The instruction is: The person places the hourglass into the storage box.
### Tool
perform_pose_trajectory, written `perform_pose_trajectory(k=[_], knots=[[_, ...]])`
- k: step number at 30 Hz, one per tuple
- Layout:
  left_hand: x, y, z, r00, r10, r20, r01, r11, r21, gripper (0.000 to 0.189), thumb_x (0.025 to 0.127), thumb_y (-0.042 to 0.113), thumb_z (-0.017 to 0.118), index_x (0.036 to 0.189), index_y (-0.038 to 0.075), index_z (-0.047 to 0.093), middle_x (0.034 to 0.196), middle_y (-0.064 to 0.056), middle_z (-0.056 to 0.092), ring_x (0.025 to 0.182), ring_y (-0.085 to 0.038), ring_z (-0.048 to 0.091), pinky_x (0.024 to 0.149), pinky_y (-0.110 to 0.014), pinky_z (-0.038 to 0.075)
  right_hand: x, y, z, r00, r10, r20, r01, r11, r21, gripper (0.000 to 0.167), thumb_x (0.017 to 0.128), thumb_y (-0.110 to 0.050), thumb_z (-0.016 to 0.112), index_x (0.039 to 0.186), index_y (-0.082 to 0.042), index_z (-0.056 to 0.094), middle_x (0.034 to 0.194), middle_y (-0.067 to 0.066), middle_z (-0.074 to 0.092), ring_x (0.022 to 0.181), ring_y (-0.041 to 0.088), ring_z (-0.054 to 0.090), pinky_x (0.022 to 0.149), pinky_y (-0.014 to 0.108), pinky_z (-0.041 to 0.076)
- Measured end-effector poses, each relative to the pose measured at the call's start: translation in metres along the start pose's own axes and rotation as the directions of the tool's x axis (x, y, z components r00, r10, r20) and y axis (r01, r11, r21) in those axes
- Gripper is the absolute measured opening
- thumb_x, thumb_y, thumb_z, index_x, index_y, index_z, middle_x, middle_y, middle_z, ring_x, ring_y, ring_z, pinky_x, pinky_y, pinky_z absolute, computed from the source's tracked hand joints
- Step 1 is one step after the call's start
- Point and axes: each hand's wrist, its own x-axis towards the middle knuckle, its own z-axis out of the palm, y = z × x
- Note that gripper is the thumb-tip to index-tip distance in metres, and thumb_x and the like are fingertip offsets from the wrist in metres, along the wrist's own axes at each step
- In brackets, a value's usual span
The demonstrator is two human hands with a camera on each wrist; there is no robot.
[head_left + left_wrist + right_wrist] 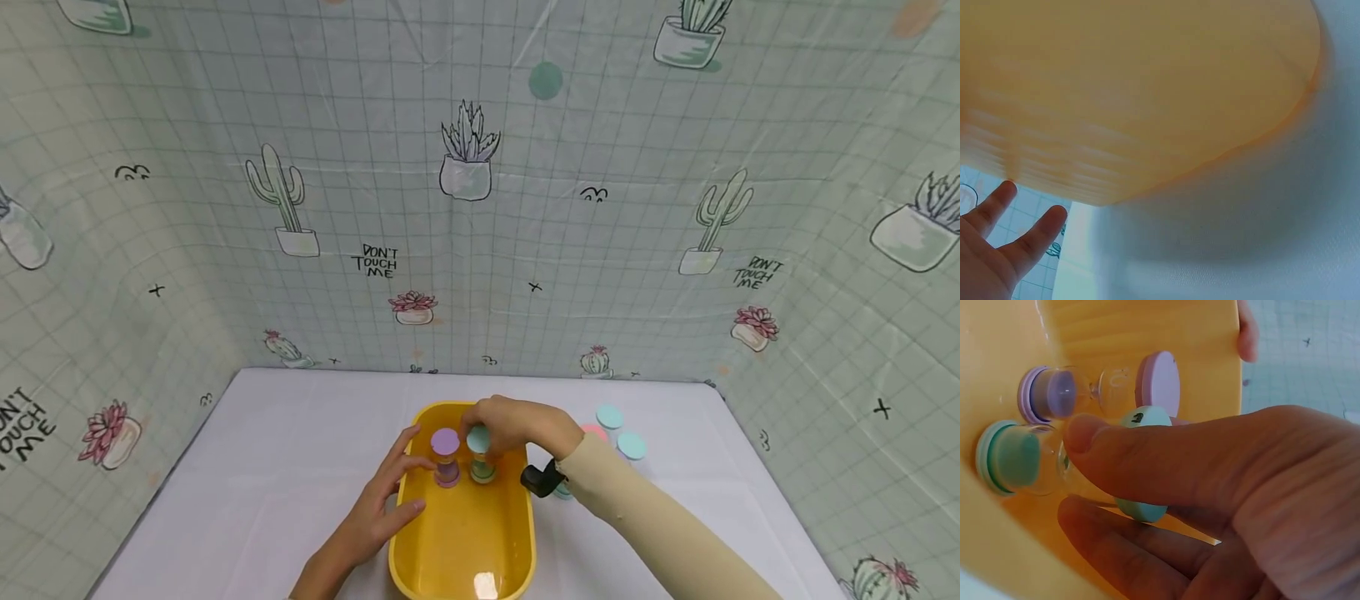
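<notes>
Inside a yellow plastic bin (pixel 465 542), two small sand timers stand side by side near the far end. One sand timer has purple caps and purple sand (pixel 446 443); the other, a green sand timer (pixel 1017 459), has mint caps and green sand. My right hand (pixel 516 422) reaches over the bin's right rim and holds the green sand timer, thumb and fingers about its glass below the upper cap. At the left rim, my left hand (pixel 375 504) lies with fingers spread, one fingertip close to the purple timer. Two of its fingers (pixel 1035 240) show beside the bin wall.
Right of the bin on the white table (pixel 300 483), partly behind my right forearm, stand more capped pieces: mint tops (pixel 632 446) and a pink top (pixel 595 431). A cactus-print cloth (pixel 510 317) walls the table at the back and sides.
</notes>
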Motion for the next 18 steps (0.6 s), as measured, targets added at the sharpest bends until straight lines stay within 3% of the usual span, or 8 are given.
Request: perform_pose_trajectory(k=[5, 10, 14, 18], knots=[[-0.0005, 0.0002, -0.0004, 1.000, 0.000, -0.002, 0.000, 1.000, -0.003, 0.033, 0.100, 0.014, 0.055, 0.133, 0.013, 0.058, 0.172, -0.016, 0.015, 0.146, -0.059, 0.027, 0.089, -0.063, 0.048, 0.0024, -0.0018, 0.0000, 1.000, 0.023, 0.020, -0.023, 1.000, -0.016, 0.028, 0.081, -0.003, 0.084, 0.106, -0.013, 0.074, 0.101, -0.004, 0.069, 0.089, 0.013, 0.059, 0.086, 0.030, 0.054], [0.0013, -0.0011, 0.0012, 1.000, -0.007, 0.001, 0.007, 1.000, -0.012, 0.034, 0.100, 0.015, 0.055, 0.134, 0.017, 0.058, 0.172, -0.015, 0.015, 0.146, -0.059, 0.027, 0.088, -0.065, 0.047, 0.0016, -0.0012, 0.0007, 0.996, 0.080, 0.032, -0.079, 0.997, -0.027, 0.028, 0.081, -0.002, 0.084, 0.104, -0.016, 0.074, 0.099, -0.006, 0.068, 0.089, 0.012, 0.057, 0.086, 0.030, 0.053], [0.0003, -0.0017, 0.0011, 1.000, -0.013, -0.004, 0.013, 1.000, -0.005, 0.034, 0.100, 0.015, 0.055, 0.133, 0.021, 0.058, 0.172, -0.014, 0.016, 0.147, -0.058, 0.027, 0.089, -0.063, 0.048, 0.0025, -0.0015, 0.0014, 0.997, 0.072, 0.042, -0.070, 0.997, -0.030, 0.030, 0.080, 0.002, 0.083, 0.102, -0.018, 0.075, 0.098, -0.008, 0.068, 0.089, 0.011, 0.057, 0.085, 0.028, 0.053], [-0.0021, -0.0017, 0.0000, 1.000, -0.009, -0.011, 0.009, 1.000, 0.000, 0.034, 0.099, 0.015, 0.055, 0.133, 0.018, 0.059, 0.172, -0.014, 0.016, 0.147, -0.058, 0.027, 0.090, -0.059, 0.049, 0.0046, -0.0042, 0.0022, 0.996, 0.075, 0.056, -0.073, 0.997, -0.033, 0.030, 0.081, 0.002, 0.082, 0.103, -0.017, 0.075, 0.097, -0.009, 0.067, 0.088, 0.011, 0.056, 0.084, 0.028, 0.052]])
